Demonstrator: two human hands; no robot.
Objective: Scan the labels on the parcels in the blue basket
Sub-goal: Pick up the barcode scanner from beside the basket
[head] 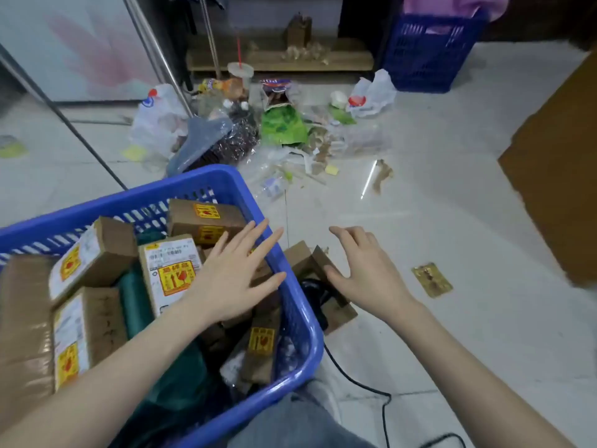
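Note:
A blue plastic basket fills the lower left, packed with several brown cardboard parcels carrying white labels and yellow-and-red fragile stickers. One labelled parcel stands upright in the middle. My left hand hovers flat over the basket's right side, fingers spread, holding nothing. My right hand is open just outside the basket, above an opened cardboard box on the floor. A black object with a black cable lies partly hidden beside that box; I cannot tell what it is.
Beyond the basket a heap of litter covers the tiled floor: plastic bags, wrappers, a cup with a straw. A second blue crate stands at the back right. A large cardboard sheet lies at right, a small gold card nearby.

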